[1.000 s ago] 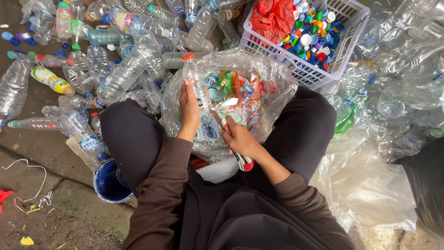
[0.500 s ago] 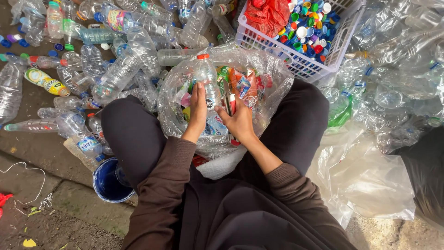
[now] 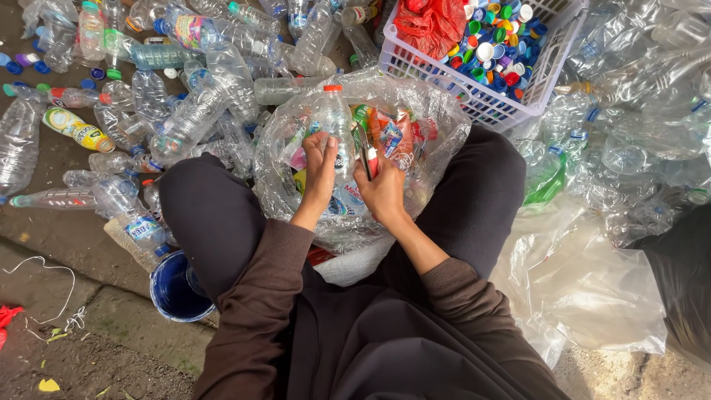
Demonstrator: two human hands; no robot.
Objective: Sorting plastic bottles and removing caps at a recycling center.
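Clear plastic bottle (image 3: 335,137), orange cap, lies over clear bag of labels (image 3: 437,141) on my lap. My left hand (image 3: 320,169) wraps bottle, fingers pressed together along its side. My right hand (image 3: 383,191) just right of bottle, fingers pinching thin dark blade (image 3: 362,152) against label. White basket of caps (image 3: 485,104) beyond bag. Blue bucket (image 3: 175,290) lower left of bottle.

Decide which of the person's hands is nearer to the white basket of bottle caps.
Right. The right hand sits just below and left of the white basket, over the clear bag. The left hand grips a clear bottle farther left of it.
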